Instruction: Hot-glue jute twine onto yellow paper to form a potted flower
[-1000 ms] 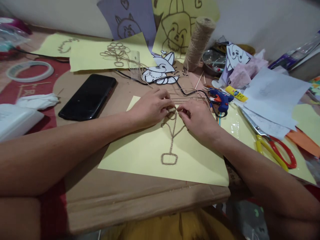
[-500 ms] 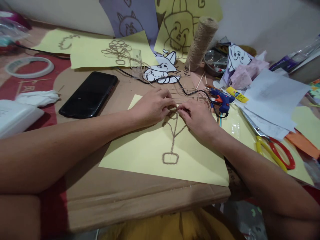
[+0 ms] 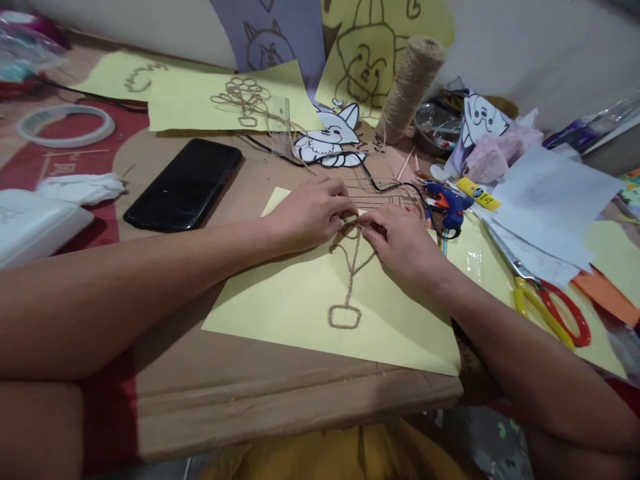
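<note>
A yellow sheet of paper (image 3: 280, 300) lies on the cardboard surface. Brown twine (image 3: 350, 287) on it forms a stem with side branches above a small rounded box shape. At the top of that stem, my left hand (image 3: 320, 210) and my right hand (image 3: 397, 233) meet almost fingertip to fingertip. Both are closed, with thumbs and fingers pinched on the twine close to the paper. Part of a small twine loop shows under the left fingers. The hands cover the upper part of the twine figure.
A black phone (image 3: 185, 185) lies left of the paper. Behind stand a twine spool (image 3: 413, 90) and a cut-out fox drawing (image 3: 333, 133). Right are a blue glue gun (image 3: 450, 203) with a black cord, and red-yellow scissors (image 3: 540, 287). A white tape roll (image 3: 65, 127) is far left.
The view has shifted slightly, so everything sits a little to the right. My right fingers have bent a bit at the stem's top; both hands stay at the same place on the paper.
</note>
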### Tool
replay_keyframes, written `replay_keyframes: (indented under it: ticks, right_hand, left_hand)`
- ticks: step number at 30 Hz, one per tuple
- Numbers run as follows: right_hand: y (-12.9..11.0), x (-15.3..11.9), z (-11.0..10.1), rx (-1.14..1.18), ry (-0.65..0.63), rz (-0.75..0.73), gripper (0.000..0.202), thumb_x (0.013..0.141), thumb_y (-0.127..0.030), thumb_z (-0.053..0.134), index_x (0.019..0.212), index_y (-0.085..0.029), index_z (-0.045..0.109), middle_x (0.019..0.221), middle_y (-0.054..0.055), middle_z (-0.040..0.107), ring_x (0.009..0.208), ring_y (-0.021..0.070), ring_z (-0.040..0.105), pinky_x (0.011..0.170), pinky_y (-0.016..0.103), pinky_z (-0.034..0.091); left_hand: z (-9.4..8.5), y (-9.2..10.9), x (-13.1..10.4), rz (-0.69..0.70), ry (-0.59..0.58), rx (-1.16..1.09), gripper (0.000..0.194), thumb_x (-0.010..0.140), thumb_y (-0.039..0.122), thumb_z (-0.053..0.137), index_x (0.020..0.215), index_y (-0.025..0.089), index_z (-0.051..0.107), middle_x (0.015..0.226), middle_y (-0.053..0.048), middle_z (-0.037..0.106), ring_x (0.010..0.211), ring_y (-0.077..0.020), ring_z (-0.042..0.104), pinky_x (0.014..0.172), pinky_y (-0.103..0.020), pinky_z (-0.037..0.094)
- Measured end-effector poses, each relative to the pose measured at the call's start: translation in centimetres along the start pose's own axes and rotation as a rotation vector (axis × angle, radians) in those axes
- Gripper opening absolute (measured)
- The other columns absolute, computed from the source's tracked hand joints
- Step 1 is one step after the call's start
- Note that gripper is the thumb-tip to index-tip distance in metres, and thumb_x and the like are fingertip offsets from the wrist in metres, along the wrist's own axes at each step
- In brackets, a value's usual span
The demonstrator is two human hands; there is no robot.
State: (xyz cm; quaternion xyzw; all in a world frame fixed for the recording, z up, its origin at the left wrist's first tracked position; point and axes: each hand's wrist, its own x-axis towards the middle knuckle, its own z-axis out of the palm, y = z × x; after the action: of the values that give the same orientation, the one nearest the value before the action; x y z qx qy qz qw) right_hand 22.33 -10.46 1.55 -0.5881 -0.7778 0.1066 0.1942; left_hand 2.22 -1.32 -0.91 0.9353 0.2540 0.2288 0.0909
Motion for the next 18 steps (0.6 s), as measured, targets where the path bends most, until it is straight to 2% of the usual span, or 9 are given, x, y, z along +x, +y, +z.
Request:
replay_keyframes:
  ticks: [8,18]
  right_hand:
    - [0.26,0.3,0.55,-0.005,0.077,-0.042,0.012,0.099,-0.015,0.067,0.099,-0.02,0.078,0.102,0.009,0.075,0.1,0.0251,0.067,0.092,0.039,0.052]
    - [-0.1,0.81,0.63,-0.109,0.034,-0.055,0.019,0.103,-0.018,0.058,0.103,-0.016,0.077,0.105,0.013,0.076,0.101,0.0274,0.066,0.094,0.041,0.051]
  left_hand:
    - [-0.08,0.1,0.0,-0.006,0.007,0.002,0.038,0.09,0.009,0.055,0.114,0.017,0.083,0.111,-0.012,0.074,0.105,-0.0268,0.066,0.094,-0.041,0.054]
    - [-0.1,0.07,0.03,-0.017,-0.008,0.021,0.038,0.091,0.01,0.055,0.115,0.018,0.084,0.113,-0.012,0.073,0.105,-0.0272,0.065,0.095,-0.041,0.054]
